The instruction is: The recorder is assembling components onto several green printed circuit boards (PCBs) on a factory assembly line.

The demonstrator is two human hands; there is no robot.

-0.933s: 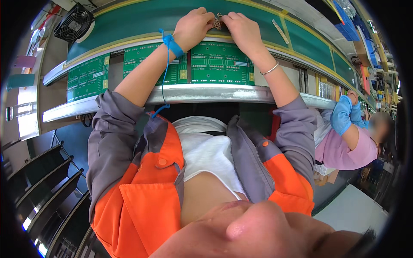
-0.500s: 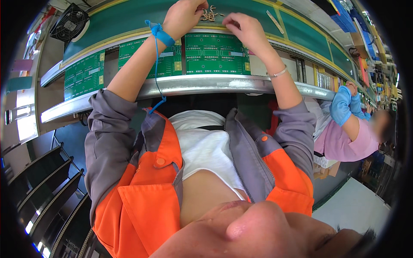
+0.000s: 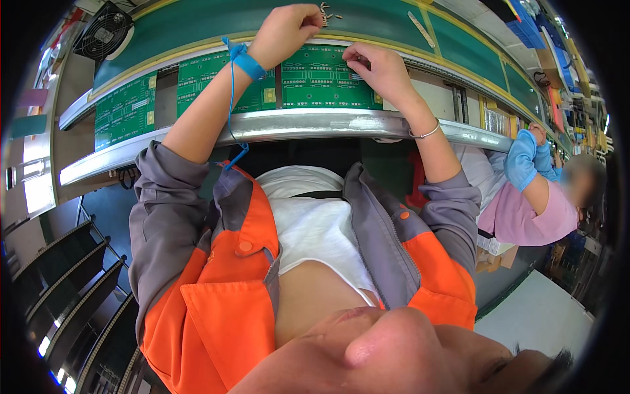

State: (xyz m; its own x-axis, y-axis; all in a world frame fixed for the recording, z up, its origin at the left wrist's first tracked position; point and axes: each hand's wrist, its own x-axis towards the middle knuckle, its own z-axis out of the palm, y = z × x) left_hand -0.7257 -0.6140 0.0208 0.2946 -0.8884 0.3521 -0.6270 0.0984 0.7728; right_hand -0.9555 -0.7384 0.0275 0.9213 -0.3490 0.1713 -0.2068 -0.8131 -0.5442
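Note:
My left hand (image 3: 287,33), with a blue strap (image 3: 249,64) and cord at its wrist, is over the far edge of a green circuit board (image 3: 315,82). Its fingers are drawn together beside a small pile of tan, slender parts (image 3: 327,14). Above the same board's right half is my right hand (image 3: 379,71), thumb and forefinger pinched and pointing left. Anything held in either hand is too small or too hidden to make out. Another green board (image 3: 210,75) lies partly under my left forearm, and one more board (image 3: 123,113) sits farther left.
A metal rail (image 3: 328,125) runs along the near side of the boards. Behind them is a green work surface (image 3: 380,23) with yellow tape and a pale strip (image 3: 420,29). A black fan (image 3: 104,33) stands at far left. A co-worker in pink (image 3: 531,213) is at right.
My right hand has come back from the pile of tan parts to above the board, fingers pinched. My left hand has shifted slightly right and nearer. The boards have slid slightly left.

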